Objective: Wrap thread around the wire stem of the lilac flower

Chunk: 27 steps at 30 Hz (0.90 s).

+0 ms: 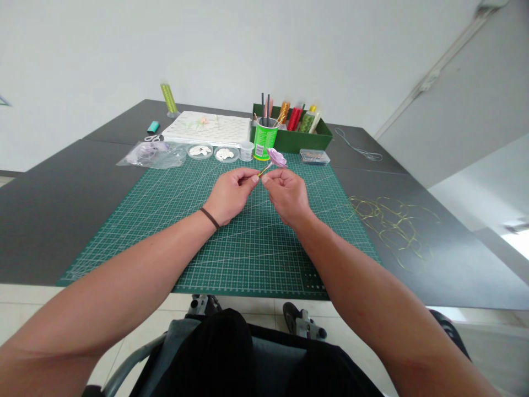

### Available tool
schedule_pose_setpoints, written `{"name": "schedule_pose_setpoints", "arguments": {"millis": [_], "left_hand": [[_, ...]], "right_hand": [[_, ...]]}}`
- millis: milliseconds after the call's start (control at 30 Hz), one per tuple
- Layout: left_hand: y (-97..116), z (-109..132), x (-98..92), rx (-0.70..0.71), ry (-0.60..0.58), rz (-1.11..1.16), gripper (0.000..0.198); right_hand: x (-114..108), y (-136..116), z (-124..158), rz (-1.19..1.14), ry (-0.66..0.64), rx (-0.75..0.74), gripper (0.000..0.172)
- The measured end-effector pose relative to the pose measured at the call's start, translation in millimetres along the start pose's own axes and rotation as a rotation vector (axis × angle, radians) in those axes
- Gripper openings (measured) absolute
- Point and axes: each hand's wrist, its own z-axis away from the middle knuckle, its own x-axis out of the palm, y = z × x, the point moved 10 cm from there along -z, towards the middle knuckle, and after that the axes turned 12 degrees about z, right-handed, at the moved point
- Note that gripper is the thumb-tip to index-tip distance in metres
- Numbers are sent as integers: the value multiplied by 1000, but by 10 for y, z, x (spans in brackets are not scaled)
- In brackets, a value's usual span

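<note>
A lilac artificial flower (276, 157) tilts up and to the right above my fingertips, over the green cutting mat (256, 259). Its thin, gold-looking stem (265, 169) runs down to my left hand (232, 194), where thumb and index finger pinch it near the lower end. My right hand (288, 194) is closed just beside the stem, thumb against curled fingers, below the flower head. Whatever lies between those right fingertips is too small to make out. On the right lies a loose tangle of gold cord (386, 220), partly over the mat's edge.
Behind my hands stand a green can (265, 142) with sticks, a dark green box (295, 142) of coloured tubes, and a small clear case (314, 157). Further left are dishes of white pieces (226, 155), a plastic bag (152, 154), scissors (154, 138) and a white board (223, 129).
</note>
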Motion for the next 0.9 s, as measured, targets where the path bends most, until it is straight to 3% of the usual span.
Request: {"name": "schedule_pose_setpoints", "arguments": {"millis": [900], "left_hand": [[25, -20, -26, 33, 18, -65, 17]], "right_hand": [[15, -28, 11, 30, -10, -13, 18]]}}
